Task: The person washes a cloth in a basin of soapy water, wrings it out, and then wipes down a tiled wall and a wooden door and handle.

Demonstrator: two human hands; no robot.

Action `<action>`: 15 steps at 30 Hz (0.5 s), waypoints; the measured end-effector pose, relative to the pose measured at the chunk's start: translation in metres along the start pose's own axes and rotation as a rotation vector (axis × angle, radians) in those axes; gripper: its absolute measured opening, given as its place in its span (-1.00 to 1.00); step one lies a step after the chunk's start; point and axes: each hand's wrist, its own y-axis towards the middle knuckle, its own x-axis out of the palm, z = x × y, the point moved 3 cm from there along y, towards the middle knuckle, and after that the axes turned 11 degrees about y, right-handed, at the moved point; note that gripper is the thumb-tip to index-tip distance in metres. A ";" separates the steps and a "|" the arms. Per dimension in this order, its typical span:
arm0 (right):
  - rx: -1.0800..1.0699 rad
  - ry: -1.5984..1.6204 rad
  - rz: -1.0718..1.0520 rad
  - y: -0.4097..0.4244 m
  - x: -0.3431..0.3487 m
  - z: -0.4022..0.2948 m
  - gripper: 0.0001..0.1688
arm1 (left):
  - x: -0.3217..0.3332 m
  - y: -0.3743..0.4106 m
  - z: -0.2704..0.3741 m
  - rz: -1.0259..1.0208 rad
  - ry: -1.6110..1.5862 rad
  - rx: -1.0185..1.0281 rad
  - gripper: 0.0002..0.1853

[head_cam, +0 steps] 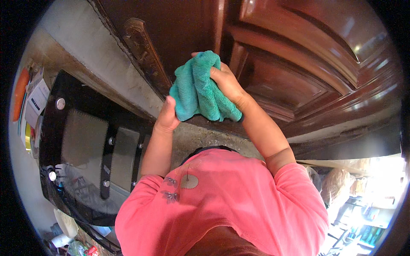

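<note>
A teal plush cloth hangs in folds between my two hands, in front of a dark red-brown panelled wooden door. My right hand grips its upper right side, thumb pressed over a bunched fold. At the cloth's lower left edge is my left hand, thumb up; most of its fingers are hidden behind the fabric. An ornate metal lock plate runs along the door's left edge, a little up and left of the cloth.
To my left stands a tiered black glass shelf unit with round metal fittings. Boxes and papers sit beyond it at the far left. A pale wall and door frame border the door. Bags and clutter lie in bright light behind me on the right.
</note>
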 end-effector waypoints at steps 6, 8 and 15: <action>-0.091 -0.261 0.110 0.003 0.000 0.005 -0.53 | 0.017 0.001 -0.001 0.081 0.028 -0.048 -0.20; -0.103 -0.467 0.130 0.000 -0.003 0.007 -0.52 | 0.015 0.002 -0.001 0.153 -0.010 -0.078 -0.42; -0.537 -0.987 0.388 -0.041 -0.024 -0.057 -0.58 | 0.009 0.011 0.030 0.385 -0.026 0.161 -0.44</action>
